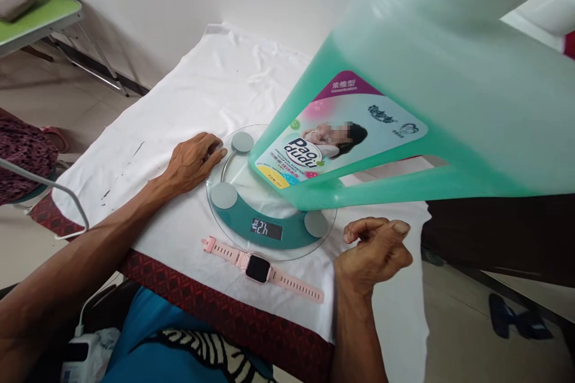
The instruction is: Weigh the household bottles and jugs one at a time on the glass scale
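Observation:
A big jug of green liquid soap (309, 90), with a "Pao dudu" label, rests its base on a round glass scale (265, 242). It fills the upper right of the head view. My left hand (193, 161) lies at the scale's left rim, thumb and fingers apart, holding nothing. To the right of the scale, my right hand (377, 251) is raised off the jug, its fingers loosely curled in with nothing visible in them. Lit digits show on the scale's display (266, 228). A pink watch (258, 267) lies stretched out in front of the scale.
White cloth (179, 96) covers the table, with dark red patterned fabric (224, 299) along the near edge. A green-topped table (49, 15) stands at the far left. A white cable (58, 185) hangs at left. Dark slippers (516, 317) lie on the floor at right.

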`<state>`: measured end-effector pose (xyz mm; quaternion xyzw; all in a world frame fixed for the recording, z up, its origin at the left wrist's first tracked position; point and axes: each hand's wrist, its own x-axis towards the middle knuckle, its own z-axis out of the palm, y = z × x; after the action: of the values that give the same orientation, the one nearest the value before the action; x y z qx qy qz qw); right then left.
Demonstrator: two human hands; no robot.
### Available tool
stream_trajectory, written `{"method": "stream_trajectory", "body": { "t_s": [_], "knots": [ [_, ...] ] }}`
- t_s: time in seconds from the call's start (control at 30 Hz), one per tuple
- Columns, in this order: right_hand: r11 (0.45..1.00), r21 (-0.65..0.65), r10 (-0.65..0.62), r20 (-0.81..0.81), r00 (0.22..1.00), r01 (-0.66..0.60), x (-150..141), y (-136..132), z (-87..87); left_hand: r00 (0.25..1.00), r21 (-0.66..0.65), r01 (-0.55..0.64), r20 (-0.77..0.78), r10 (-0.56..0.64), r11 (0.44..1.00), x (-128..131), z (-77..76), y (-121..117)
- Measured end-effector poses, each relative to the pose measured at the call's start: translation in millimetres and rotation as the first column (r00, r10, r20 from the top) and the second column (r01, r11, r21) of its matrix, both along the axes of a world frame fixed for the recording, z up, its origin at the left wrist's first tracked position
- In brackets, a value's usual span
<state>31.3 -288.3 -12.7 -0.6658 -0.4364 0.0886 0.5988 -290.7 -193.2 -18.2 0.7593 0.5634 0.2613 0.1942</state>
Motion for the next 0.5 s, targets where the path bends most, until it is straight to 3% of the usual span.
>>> {"method": "stream_trajectory", "body": {
  "t_s": [0.5],
  "knots": [
    [1.000,-0.005,0.016,-0.001,1.000,-0.016,3.3,0.7,-4.5,1.000,0.003,0.010,0.006,-0.010,1.000,-0.3,-0.2,0.5]
  ]
}}
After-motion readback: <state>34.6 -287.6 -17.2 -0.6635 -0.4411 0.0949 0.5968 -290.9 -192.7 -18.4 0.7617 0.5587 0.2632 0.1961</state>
